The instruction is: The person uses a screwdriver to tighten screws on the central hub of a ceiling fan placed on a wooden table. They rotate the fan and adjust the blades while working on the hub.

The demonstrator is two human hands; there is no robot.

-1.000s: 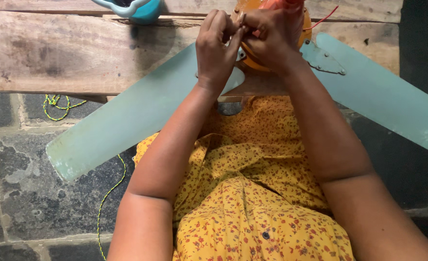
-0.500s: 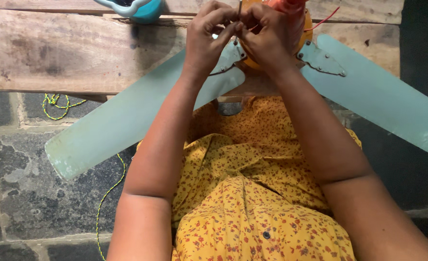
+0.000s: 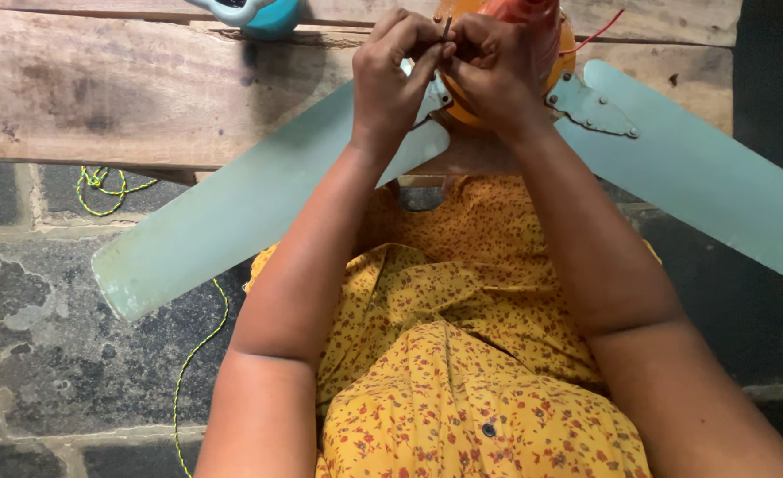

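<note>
A ceiling fan lies on a worn wooden bench [image 3: 126, 88]; its orange motor hub [image 3: 561, 40] sits at the top centre and pale green blades [image 3: 241, 208] stretch out left and right. My left hand [image 3: 393, 75] and my right hand [image 3: 490, 62] meet just in front of the hub. Both pinch a thin dark wire end [image 3: 447, 26] between their fingertips. A red wire [image 3: 597, 34] leaves the hub on the right. The hub's front is hidden behind my hands.
A turquoise object [image 3: 254, 13] stands at the bench's far edge. The right blade [image 3: 701, 177] is fixed by a grey metal bracket [image 3: 590, 104]. Yellow-green cord [image 3: 99, 186] trails over the dark stone floor [image 3: 37, 354] on the left. My lap in yellow flowered cloth fills the bottom.
My hands have shifted slightly, fingers working the thin wire; the left hand's fingers have curled in closer to the right hand. The fan has not moved.
</note>
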